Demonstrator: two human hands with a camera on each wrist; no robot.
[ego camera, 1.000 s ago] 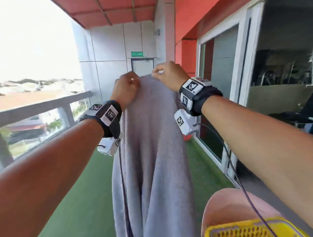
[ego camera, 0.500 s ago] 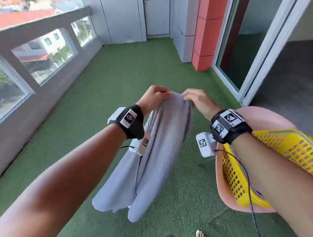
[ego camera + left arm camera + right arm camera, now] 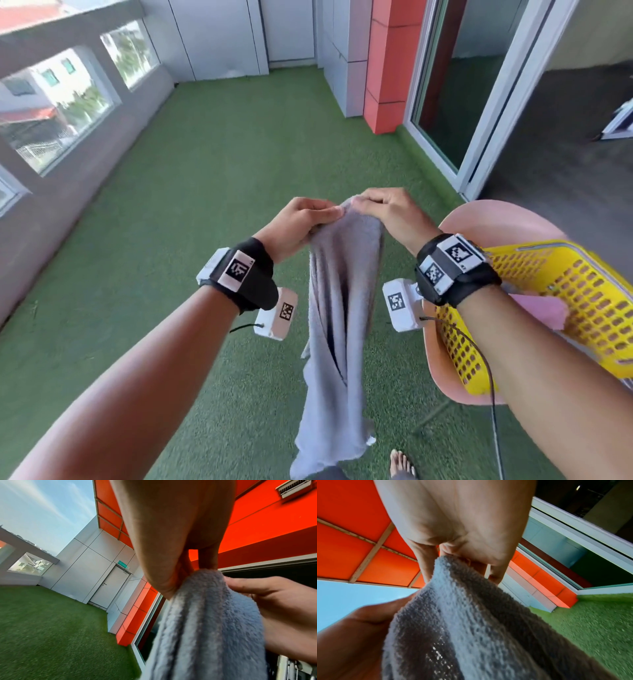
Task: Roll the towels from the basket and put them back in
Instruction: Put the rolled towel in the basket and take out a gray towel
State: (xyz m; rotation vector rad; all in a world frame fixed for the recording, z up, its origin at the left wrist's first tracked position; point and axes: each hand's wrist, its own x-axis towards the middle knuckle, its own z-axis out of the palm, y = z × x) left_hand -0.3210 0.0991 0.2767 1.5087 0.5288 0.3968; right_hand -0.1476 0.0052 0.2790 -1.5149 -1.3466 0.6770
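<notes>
A grey towel (image 3: 337, 308) hangs lengthwise in front of me, folded along its length, its lower end near the green turf. My left hand (image 3: 301, 222) pinches the top edge on the left and my right hand (image 3: 387, 212) pinches it on the right, the two hands almost touching. The left wrist view shows the towel (image 3: 205, 628) caught under my left hand's fingers (image 3: 171, 574). The right wrist view shows the towel (image 3: 462, 628) bunched in my right hand (image 3: 462, 555). A yellow perforated basket (image 3: 582, 294) sits on a pink chair (image 3: 496, 219) at my right, with a pink towel (image 3: 541, 308) inside.
Green artificial turf (image 3: 205, 205) covers the balcony floor. A grey parapet wall with windows (image 3: 51, 137) runs along the left. A red pillar (image 3: 387, 68) and sliding glass doors (image 3: 462, 85) stand on the right. A bare foot (image 3: 402, 466) shows at the bottom.
My view has dropped from straight ahead to the floor. Both hands have come down from face height with the towel and moved closer together; the towel now hangs narrower and straighter.
</notes>
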